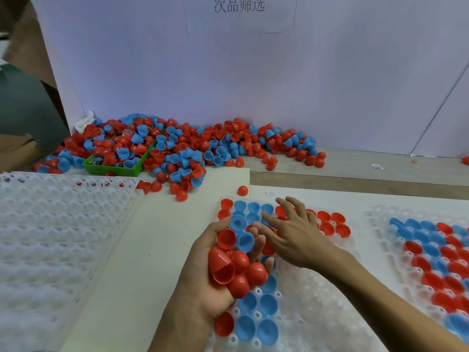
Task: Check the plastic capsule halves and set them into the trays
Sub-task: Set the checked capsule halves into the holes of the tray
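Left hand point(210, 273) palm up over the near-left part of the middle tray point(317, 313), fingers curled round a handful of capsule halves point(236, 260): mostly red, two blue ones near the fingertips, several with the open side facing up. Right hand point(289, 229) held palm down above the same tray, fingers spread and nearly straight, nothing gripped; its fingertips reach over the far rows, and whether they touch the halves there cannot be told. Middle tray is translucent white plastic with round pockets; filled pockets show blue halves point(256, 323) in the near-left columns, a red half point(223, 324) at the near-left edge, a mix of red and blue in the far rows, red ones point(332, 224) at the far right; the pockets to the near right hold nothing visible. A second tray point(380, 214) lies to the right, apart from the middle one, packed with red and blue halves in diagonal bands. A stack of unfilled trays point(55, 224) sits at left, tilted toward the camera. Behind them, along the white backing board point(228, 72), a large loose pile of red and blue halves point(203, 146) spreads over the tabletop point(152, 237), partly burying a green bin point(111, 170). A few stray red halves point(242, 190) lie between pile and middle tray. A printed paper sign point(239, 6) is fixed on the board.
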